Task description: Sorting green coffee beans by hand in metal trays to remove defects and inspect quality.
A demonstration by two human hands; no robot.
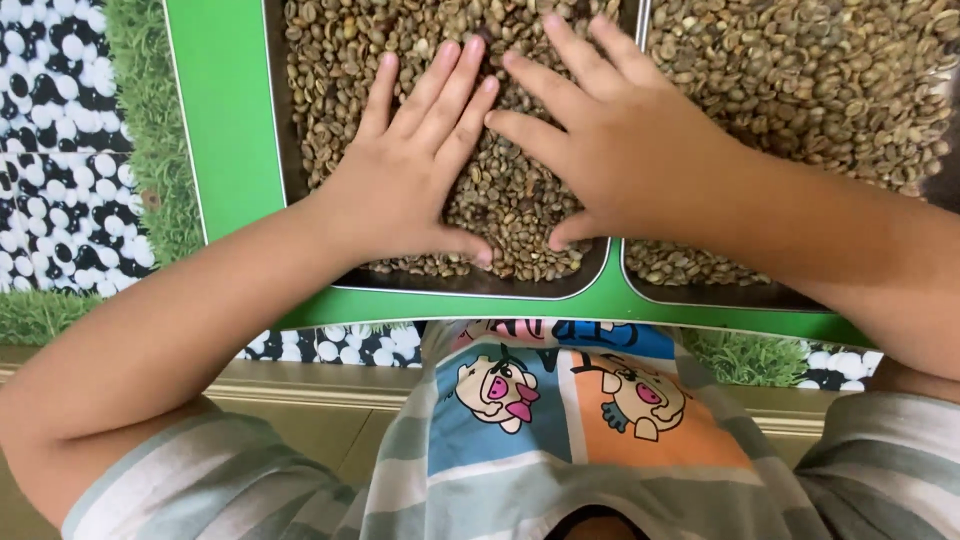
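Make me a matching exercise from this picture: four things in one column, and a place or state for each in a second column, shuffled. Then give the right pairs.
Column one:
1. left hand
2. right hand
3. green tray
4. right-side compartment

Column two:
A. full of beans, with no palm lying on them
B. flat on the beans, on the left of the near compartment
C. lies on a cloth printed with grass and black-and-white balls
D. flat on the beans, fingers spread, next to the divider

Pairs: 1-B, 2-D, 3-C, 4-A
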